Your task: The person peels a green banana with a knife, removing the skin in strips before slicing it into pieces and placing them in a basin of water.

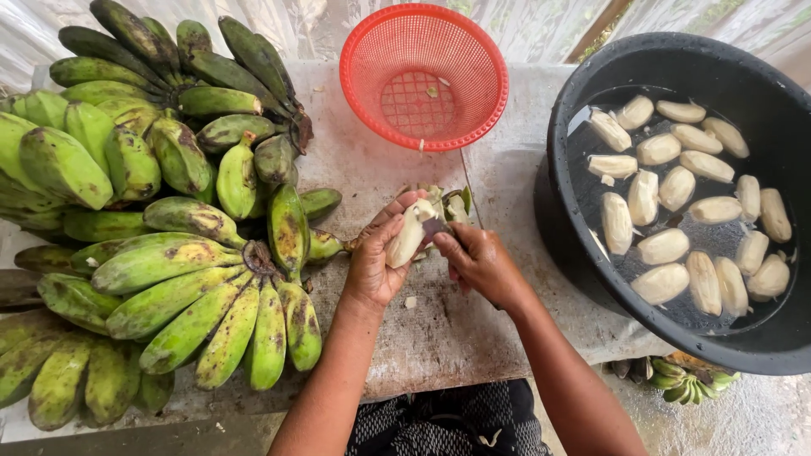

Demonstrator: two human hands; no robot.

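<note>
The blade in the right hand (477,260) is mostly hidden by the fingers closed around it; only a dark tip shows. The pale, half-peeled banana (408,236) rests upright in the curled left hand (376,262), over the worn table (439,333), just beside the right hand's thumb.

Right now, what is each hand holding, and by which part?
The left hand grips a peeled banana around its lower half. The right hand pinches a small knife by its handle, blade against the banana.
</note>
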